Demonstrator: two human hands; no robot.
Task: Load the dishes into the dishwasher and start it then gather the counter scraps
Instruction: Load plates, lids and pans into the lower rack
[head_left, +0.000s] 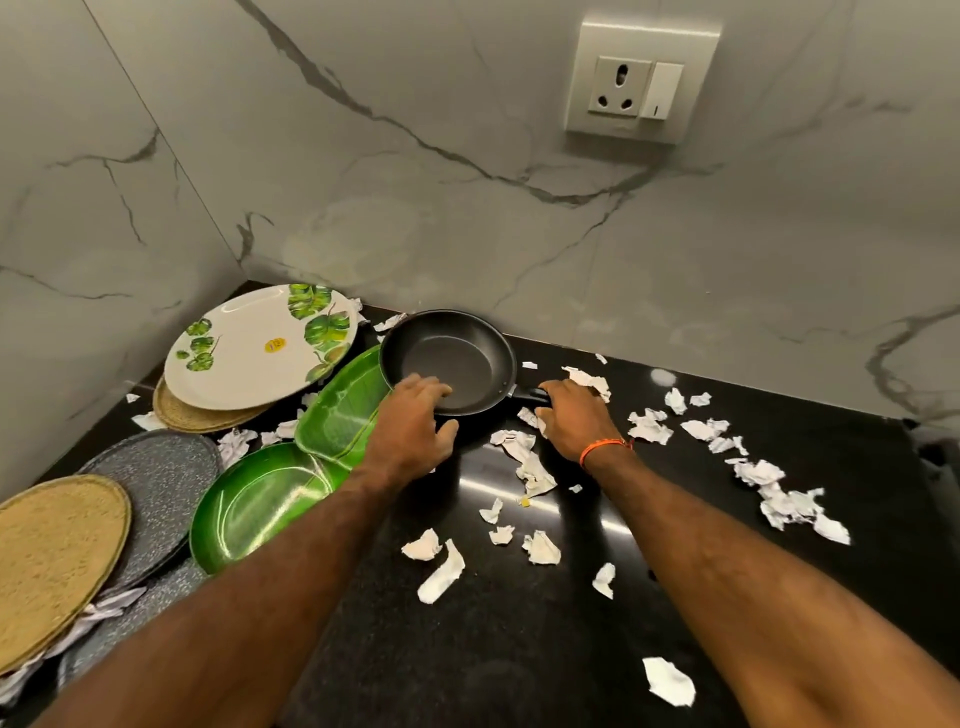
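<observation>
A small black frying pan (457, 348) rests at the back of the black counter (519, 649), its handle pointing right. My left hand (413, 426) grips the pan's near rim, fingers inside, thumb outside. My right hand (574, 415) is closed over the handle. Left of the pan lie two green dishes (337, 415), (254, 509), a white leaf-print plate (260, 348) on woven mats (192, 415), a grey speckled plate (156, 473) and a woven mat (52, 561). Several torn paper scraps (530, 467) are scattered over the counter.
Marble walls meet in a corner behind the dishes. A wall socket (641, 78) with a switch sits above right. More paper scraps (779, 493) lie to the right, and one (670, 680) near the front edge.
</observation>
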